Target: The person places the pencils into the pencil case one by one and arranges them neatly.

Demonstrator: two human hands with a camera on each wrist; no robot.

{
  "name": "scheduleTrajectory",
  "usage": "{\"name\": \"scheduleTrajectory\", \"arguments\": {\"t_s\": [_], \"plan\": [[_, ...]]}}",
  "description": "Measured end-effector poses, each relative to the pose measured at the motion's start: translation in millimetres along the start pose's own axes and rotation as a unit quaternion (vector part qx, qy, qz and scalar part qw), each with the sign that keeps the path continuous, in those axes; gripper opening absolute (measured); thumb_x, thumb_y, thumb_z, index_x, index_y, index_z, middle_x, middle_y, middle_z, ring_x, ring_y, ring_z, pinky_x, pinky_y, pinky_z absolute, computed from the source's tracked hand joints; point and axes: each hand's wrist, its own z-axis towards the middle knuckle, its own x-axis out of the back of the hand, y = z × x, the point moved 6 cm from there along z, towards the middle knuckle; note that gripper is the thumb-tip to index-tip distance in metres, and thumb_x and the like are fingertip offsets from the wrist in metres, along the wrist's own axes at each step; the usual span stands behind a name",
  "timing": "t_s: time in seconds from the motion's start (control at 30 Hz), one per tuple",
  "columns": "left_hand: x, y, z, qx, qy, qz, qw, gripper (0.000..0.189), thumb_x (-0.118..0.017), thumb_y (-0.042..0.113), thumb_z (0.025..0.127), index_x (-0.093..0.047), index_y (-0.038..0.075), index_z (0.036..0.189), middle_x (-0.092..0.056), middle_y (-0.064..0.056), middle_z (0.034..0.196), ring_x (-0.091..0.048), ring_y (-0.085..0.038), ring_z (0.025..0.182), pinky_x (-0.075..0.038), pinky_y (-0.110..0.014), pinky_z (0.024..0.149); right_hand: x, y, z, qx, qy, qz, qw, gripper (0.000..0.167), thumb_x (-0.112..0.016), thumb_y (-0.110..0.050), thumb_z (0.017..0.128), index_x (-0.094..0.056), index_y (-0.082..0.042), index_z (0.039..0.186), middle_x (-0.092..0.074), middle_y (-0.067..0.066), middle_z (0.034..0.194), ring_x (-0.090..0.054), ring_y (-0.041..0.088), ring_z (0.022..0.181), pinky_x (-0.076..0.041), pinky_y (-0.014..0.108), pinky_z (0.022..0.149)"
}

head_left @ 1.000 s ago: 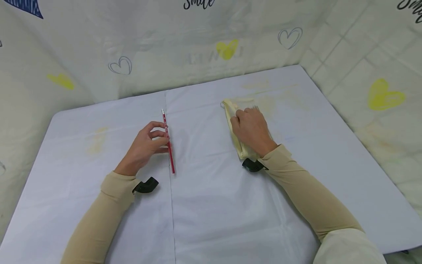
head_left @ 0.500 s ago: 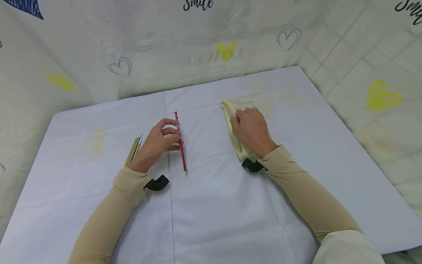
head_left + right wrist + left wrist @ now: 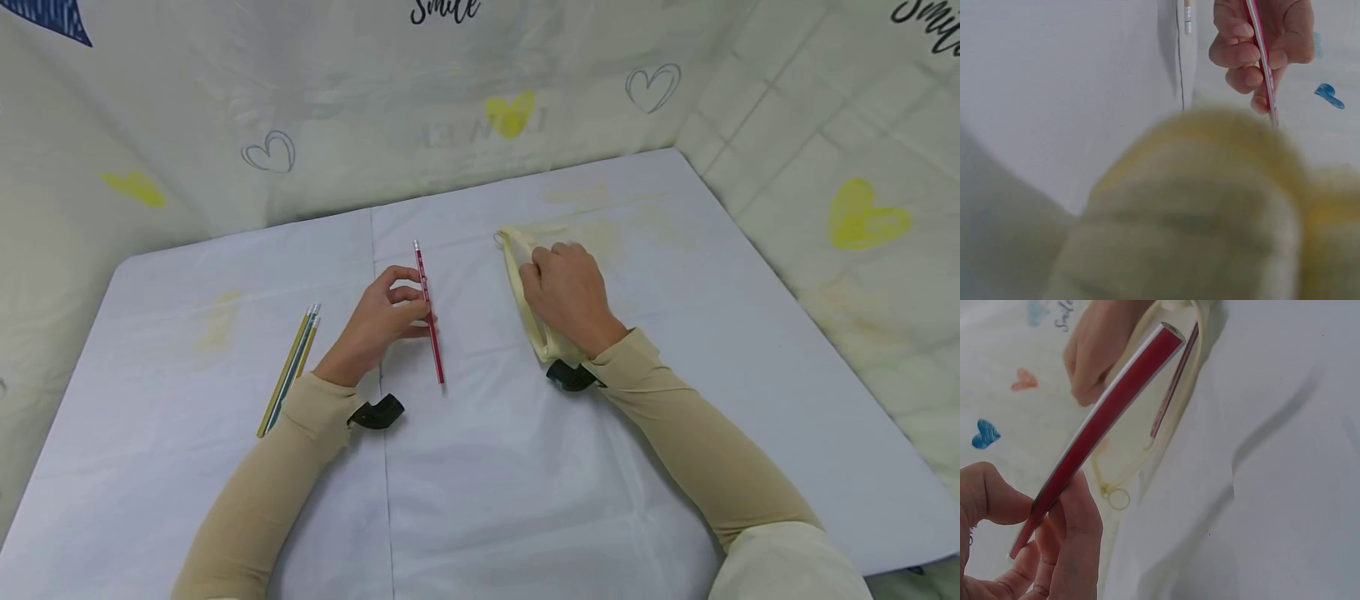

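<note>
My left hand (image 3: 381, 323) pinches a red pencil (image 3: 438, 357) between thumb and fingertips, above the white table. Its plain end points up close to the camera in the left wrist view. To the right, my right hand (image 3: 570, 292) grips a pale yellow pencil pouch (image 3: 553, 343), its fingers curled at the upper side. Inside the pouch opening lies another red patterned pencil (image 3: 1172, 387), seen in the left wrist view. A small ring (image 3: 1119, 499) hangs at the pouch's end. The pouch fills the right wrist view as a blur, hiding the right fingers.
Several yellow and green pencils (image 3: 291, 371) lie together on the white table (image 3: 480, 483), left of the left forearm. A seam runs down the tabletop. A pale curtain (image 3: 360, 108) with printed hearts stands behind the table and at its sides.
My left hand has moved right with the red pencil, nearer the pouch. The pencils lying on the left have come into sight from behind the arm. My right hand stays at the pouch.
</note>
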Motion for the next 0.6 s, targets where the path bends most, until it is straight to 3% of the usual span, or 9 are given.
{"name": "scheduleTrajectory", "arguments": {"t_s": [0.23, 0.47, 0.6], "plan": [[-11.0, 1.5, 7.6, -0.003, 0.001, -0.020, 0.9998, 0.040, -0.055, 0.002, 0.093, -0.045, 0.013, 0.130, -0.061, -0.018, 0.111, -0.071, -0.023, 0.085, -0.067, -0.044, 0.086, -0.9, 0.5, 1.0, -0.003, -0.007, -0.010, 0.9999, 0.045, -0.040, -0.004, 0.097, -0.022, -0.017, 0.058, -0.014, -0.001, 0.059, -0.013, 0.018, 0.061, -0.016, 0.030, 0.060], [-20.1, 5.7, 13.2, -0.008, 0.005, -0.027, 0.9996, 0.045, -0.056, 0.003, 0.093, -0.043, 0.009, 0.136, -0.061, -0.023, 0.117, -0.072, -0.025, 0.087, -0.067, -0.043, 0.089, -1.0, 2.2, 1.7, -0.005, -0.008, -0.011, 0.9999, 0.044, -0.040, -0.004, 0.096, -0.022, -0.017, 0.057, -0.014, -0.001, 0.059, -0.013, 0.018, 0.060, -0.015, 0.030, 0.059], [-24.6, 6.4, 17.1, 0.001, 0.009, -0.036, 0.9993, 0.043, -0.056, 0.003, 0.093, -0.043, 0.013, 0.132, -0.061, -0.024, 0.122, -0.072, -0.024, 0.089, -0.066, -0.042, 0.090, 0.5, 2.2, 1.6, -0.005, -0.004, -0.010, 0.9999, 0.044, -0.040, -0.004, 0.096, -0.023, -0.016, 0.057, -0.014, -0.001, 0.059, -0.013, 0.018, 0.059, -0.016, 0.030, 0.058]]}}
